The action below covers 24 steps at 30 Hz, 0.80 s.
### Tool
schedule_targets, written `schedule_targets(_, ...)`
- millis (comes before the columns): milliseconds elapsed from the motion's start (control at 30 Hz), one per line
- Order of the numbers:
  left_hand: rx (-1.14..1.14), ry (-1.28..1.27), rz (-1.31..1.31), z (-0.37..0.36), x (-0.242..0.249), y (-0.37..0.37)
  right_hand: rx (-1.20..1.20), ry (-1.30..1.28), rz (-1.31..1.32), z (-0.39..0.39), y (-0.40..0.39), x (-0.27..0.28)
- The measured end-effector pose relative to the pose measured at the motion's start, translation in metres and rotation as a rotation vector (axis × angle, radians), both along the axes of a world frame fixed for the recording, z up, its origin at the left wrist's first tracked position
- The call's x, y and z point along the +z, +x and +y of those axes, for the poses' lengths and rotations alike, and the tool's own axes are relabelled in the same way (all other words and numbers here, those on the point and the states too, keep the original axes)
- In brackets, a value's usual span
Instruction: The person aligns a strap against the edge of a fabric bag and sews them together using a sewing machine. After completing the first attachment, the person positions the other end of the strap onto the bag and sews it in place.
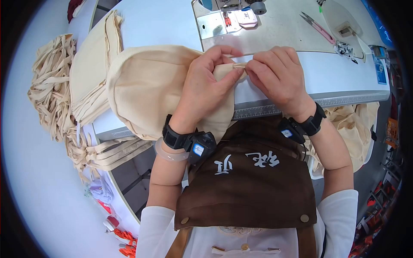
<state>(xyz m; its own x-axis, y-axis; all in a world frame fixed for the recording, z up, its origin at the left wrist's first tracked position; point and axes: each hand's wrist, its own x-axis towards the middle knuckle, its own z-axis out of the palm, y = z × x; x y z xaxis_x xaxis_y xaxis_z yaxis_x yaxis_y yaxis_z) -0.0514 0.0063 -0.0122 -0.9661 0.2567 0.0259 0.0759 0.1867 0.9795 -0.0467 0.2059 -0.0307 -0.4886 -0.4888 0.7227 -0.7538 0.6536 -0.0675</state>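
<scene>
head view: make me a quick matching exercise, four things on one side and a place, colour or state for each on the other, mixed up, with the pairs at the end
Things
1. scissors
2. cream cloth
3. apron
4. strap heap

Places, colours or states
A. brown with white lettering
B. at the far left of the picture
C. lying on the metal machine bed
D. pinched by the left hand and the right hand

Pairs: 1-C, 2-D, 3-A, 4-B
</scene>
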Motion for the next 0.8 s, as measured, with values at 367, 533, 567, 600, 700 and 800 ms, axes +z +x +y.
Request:
schedule_targets(367,-0.061,-0.081,-0.079,-0.004,0.006,-0.003,0.055,0.054,0.132,0.006,0.000,-0.004)
schedule_targets(533,-0.036,-0.026,-0.052,-0.002,-0.002,-0.006,0.063,0.000,0.015,0.006,-0.004,-0.006)
schedule_targets(567,-0.029,0.004,-0.026,-0.002,-0.005,-0.007,0.060,-0.045,-0.036,0.006,-0.004,-0.005)
schedule_targets(600,-0.042,0.000,-0.022,-0.003,-0.006,-0.007,0.057,-0.090,-0.088,0.005,-0.002,-0.004)
schedule_targets(700,-0.070,-0.003,-0.017,-0.004,-0.008,-0.008,0.054,-0.212,-0.204,0.001,-0.001,-0.004)
schedule_targets(800,-0.063,0.019,-0.011,-0.004,-0.008,-0.008,0.046,-0.284,-0.261,-0.001,-0.002,-0.005)
